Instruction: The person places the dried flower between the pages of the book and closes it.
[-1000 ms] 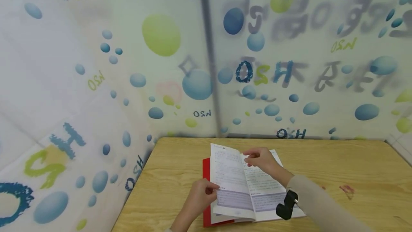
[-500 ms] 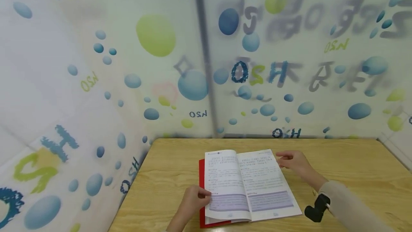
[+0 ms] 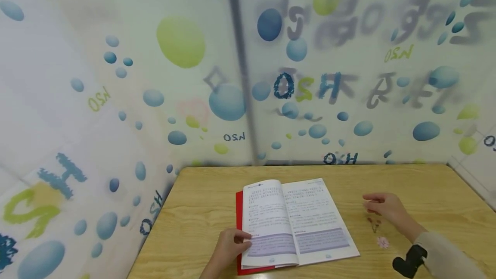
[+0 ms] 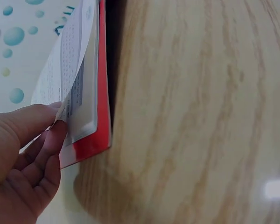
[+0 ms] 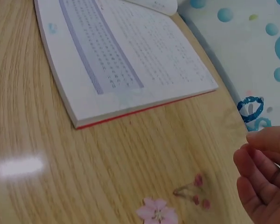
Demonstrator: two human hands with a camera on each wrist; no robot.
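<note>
On the table, just under and a bit nearer than the right hand, lie a sprig and a flower; its fingers hang loosely curled, holding nothing. Left hand pinches the book's left pages.

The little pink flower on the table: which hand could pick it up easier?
Probably the right hand: it hovers just above the pink flower, while the left hand is holding the book pages.
</note>
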